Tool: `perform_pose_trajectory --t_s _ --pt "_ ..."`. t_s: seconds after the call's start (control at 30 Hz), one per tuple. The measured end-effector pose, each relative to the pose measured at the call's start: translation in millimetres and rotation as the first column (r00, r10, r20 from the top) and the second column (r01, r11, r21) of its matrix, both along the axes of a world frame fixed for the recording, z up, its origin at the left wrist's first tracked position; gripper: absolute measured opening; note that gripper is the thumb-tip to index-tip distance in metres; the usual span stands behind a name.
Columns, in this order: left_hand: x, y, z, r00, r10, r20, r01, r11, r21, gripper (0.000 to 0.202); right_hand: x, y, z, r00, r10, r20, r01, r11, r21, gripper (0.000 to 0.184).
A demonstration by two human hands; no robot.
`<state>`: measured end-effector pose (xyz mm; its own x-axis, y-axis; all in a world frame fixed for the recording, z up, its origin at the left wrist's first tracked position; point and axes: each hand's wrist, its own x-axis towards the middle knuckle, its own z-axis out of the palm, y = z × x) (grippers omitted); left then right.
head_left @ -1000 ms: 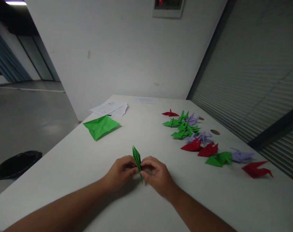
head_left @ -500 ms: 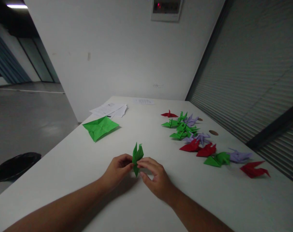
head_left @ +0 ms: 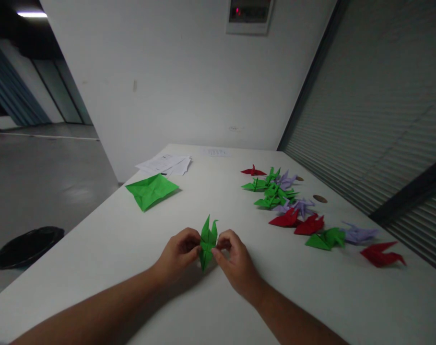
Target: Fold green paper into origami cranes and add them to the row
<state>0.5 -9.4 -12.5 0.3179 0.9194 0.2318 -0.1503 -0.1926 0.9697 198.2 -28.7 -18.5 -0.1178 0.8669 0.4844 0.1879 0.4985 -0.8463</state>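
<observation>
A small green folded paper piece (head_left: 207, 242) stands upright between my hands just above the white table (head_left: 113, 244). Its top splits into two thin points. My left hand (head_left: 180, 254) pinches its left side with curled fingers. My right hand (head_left: 235, 261) pinches its right side the same way. Both forearms reach in from the bottom edge.
Several finished paper cranes in green, red and lilac (head_left: 297, 211) lie in a row along the table's right side. A creased green sheet (head_left: 151, 189) and white printed papers (head_left: 165, 164) lie at the far left. A black bin (head_left: 25, 247) sits on the floor, left.
The narrow folded strip has been spread into two points at its top. My hands have closed in on both of its sides.
</observation>
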Motion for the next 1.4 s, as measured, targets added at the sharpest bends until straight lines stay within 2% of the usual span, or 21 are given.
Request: perform_pose_trajectory --t_s 0.3,0.6,0.77,0.97,1.2,1.4 --pt "-1.8 1.4 -0.8 0.999 -0.036 -0.004 0.036 0.999 -0.020 0.027 2.9 1.0 6.2 0.989 0.122 -0.086 -0.122 0.992 -0.002 0.011" --pt "-2.8 0.8 2.2 0.999 -0.032 0.023 0.033 0.998 -0.047 0.023 4.5 1.3 9.0 0.989 0.095 -0.113 -0.099 0.995 -0.030 0.013" --pt "-3.0 -2.3 6.3 1.000 -0.020 -0.008 0.020 0.997 -0.074 0.023 6.4 0.3 10.3 0.992 0.107 -0.070 -0.109 0.994 -0.024 0.017" --pt "0.0 -1.6 5.9 0.998 -0.011 -0.057 0.007 0.997 -0.077 0.026 2.9 0.1 8.2 0.996 0.080 -0.044 -0.081 0.997 -0.013 0.010" --pt "-0.3 -0.1 9.8 0.995 0.004 -0.105 -0.008 0.999 -0.038 0.022 1.1 -1.4 12.4 0.996 0.076 -0.048 -0.076 0.997 0.010 0.012" --pt "-1.0 1.5 5.6 0.994 0.015 -0.104 -0.016 1.000 -0.009 0.019 1.7 -1.8 12.4 0.995 0.076 -0.057 -0.076 0.997 0.014 0.011"
